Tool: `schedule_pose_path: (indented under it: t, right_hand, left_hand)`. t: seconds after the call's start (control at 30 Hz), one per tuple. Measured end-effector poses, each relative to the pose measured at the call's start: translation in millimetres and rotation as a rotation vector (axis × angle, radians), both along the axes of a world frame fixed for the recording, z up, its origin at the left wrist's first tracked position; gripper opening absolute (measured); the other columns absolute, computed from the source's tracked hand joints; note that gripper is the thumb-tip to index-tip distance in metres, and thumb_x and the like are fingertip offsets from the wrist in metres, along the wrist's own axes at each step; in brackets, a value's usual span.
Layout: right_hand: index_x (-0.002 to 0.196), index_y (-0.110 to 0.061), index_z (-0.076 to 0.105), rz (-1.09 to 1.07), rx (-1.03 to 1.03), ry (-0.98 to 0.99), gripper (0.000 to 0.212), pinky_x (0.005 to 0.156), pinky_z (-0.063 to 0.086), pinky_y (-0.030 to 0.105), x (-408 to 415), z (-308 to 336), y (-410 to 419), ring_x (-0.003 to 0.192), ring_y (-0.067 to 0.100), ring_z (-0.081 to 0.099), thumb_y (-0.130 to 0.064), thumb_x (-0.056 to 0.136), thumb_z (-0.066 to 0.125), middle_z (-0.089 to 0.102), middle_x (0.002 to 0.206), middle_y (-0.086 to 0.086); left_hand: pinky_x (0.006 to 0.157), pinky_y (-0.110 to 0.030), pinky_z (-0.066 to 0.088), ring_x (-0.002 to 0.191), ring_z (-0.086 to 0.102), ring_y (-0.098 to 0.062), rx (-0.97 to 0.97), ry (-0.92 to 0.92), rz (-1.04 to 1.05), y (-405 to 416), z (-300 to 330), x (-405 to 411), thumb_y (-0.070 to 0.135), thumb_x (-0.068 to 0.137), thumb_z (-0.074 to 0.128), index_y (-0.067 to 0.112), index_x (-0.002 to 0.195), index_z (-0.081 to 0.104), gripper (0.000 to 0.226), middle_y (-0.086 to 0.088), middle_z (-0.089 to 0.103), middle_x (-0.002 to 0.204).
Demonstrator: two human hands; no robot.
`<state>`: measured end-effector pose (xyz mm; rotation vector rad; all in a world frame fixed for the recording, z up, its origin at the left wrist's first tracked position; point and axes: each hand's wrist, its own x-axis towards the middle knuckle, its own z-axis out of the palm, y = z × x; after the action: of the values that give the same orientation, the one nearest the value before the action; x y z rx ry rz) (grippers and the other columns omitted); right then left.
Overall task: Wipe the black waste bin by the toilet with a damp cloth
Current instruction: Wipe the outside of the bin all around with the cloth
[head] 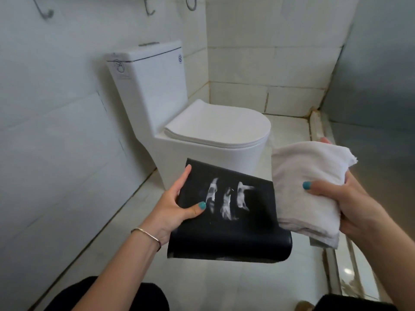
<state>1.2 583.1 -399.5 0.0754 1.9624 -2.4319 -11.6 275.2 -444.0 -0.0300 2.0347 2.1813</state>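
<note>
Black bin [226, 223] w/ white smears, in left hand's [177, 209] grip; right hand [350, 205] clutching cloth [307, 187].

A small home bathroom: a white toilet [193, 122] with closed lid and cistern stands against white tiled walls [56, 131], metal hooks [46, 13] above, pale glossy floor tiles [224, 288]

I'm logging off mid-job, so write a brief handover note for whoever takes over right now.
Left hand: grips the black plastic waste bin, lifted and tilted in front of the white toilet.
Right hand: holds the folded white cloth beside the bin's right side.
Done: bin picked up, cloth ready.
Left: white smears show on the bin's facing side; wipe them, then the other sides.
</note>
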Motion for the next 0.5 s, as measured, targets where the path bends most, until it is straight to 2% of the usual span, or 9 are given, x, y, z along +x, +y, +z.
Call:
schedule_pose_path:
  t: [0.1,0.23,0.3,0.37,0.4,0.47,0.5]
  right_hand:
    - [0.136,-0.057,0.040,0.036,0.040,0.000,0.102,0.073,0.059,0.051,0.2,-3.3,0.1,0.110,0.034,0.063,0.001,0.056,0.070,0.059,0.127,0.006]
    - [0.141,-0.052,0.036,-0.033,0.151,0.045,0.111,0.071,0.059,0.044,-1.8,-15.6,-4.2,0.109,0.029,0.065,0.014,0.062,0.076,0.061,0.126,0.004]
    - [0.144,-0.050,0.033,-0.113,0.247,0.099,0.106,0.074,0.059,0.039,-3.4,-21.2,-9.8,0.110,0.024,0.064,0.014,0.070,0.073,0.060,0.127,0.000]
    - [0.144,-0.052,0.031,-0.172,0.341,0.152,0.107,0.073,0.058,0.028,-4.9,-25.9,-14.5,0.107,0.015,0.064,0.011,0.070,0.075,0.060,0.126,-0.005]
    - [0.145,-0.051,0.030,-0.194,0.397,0.170,0.106,0.070,0.056,0.022,-5.7,-27.1,-16.8,0.105,0.009,0.064,0.010,0.071,0.075,0.060,0.125,-0.008]
    - [0.148,-0.048,0.024,-0.217,0.525,0.191,0.106,0.068,0.051,0.011,-6.1,-26.7,-22.9,0.101,-0.002,0.060,0.009,0.073,0.073,0.056,0.127,-0.015]
    - [0.150,-0.045,0.019,-0.222,0.580,0.193,0.109,0.071,0.048,0.008,-6.9,-27.1,-26.3,0.104,-0.004,0.057,0.007,0.073,0.074,0.050,0.132,-0.018]
  left_hand:
    - [0.076,-0.032,0.058,0.105,0.067,-0.015,0.000,-0.014,-0.028,-0.4,-9.9,-1.3,-0.008,0.071,0.073,0.048,0.132,0.048,0.087,0.007,0.064,0.123]
    - [0.089,-0.035,0.055,0.115,0.061,-0.015,-0.088,0.053,-0.073,6.4,-19.7,5.2,-0.012,0.076,0.070,0.054,0.132,0.044,0.091,0.009,0.057,0.134]
    - [0.088,-0.022,0.053,0.113,0.060,0.000,-0.123,0.114,-0.083,12.1,-20.0,8.1,-0.014,0.077,0.068,0.052,0.136,0.039,0.093,0.024,0.057,0.128]
    - [0.079,-0.005,0.047,0.102,0.056,0.018,-0.143,0.159,-0.080,17.1,-13.9,8.9,-0.017,0.078,0.065,0.048,0.138,0.034,0.093,0.040,0.057,0.114]
    - [0.079,0.000,0.042,0.102,0.051,0.025,-0.164,0.192,-0.071,19.4,-9.8,8.6,-0.017,0.079,0.065,0.045,0.140,0.032,0.093,0.044,0.053,0.113]
    - [0.081,0.006,0.035,0.107,0.041,0.032,-0.176,0.254,-0.038,23.7,-4.4,7.8,-0.017,0.079,0.064,0.041,0.141,0.032,0.091,0.041,0.043,0.124]
    - [0.081,0.006,0.035,0.109,0.040,0.031,-0.164,0.270,-0.018,25.5,-1.6,8.3,-0.018,0.079,0.064,0.040,0.141,0.033,0.090,0.038,0.041,0.127]
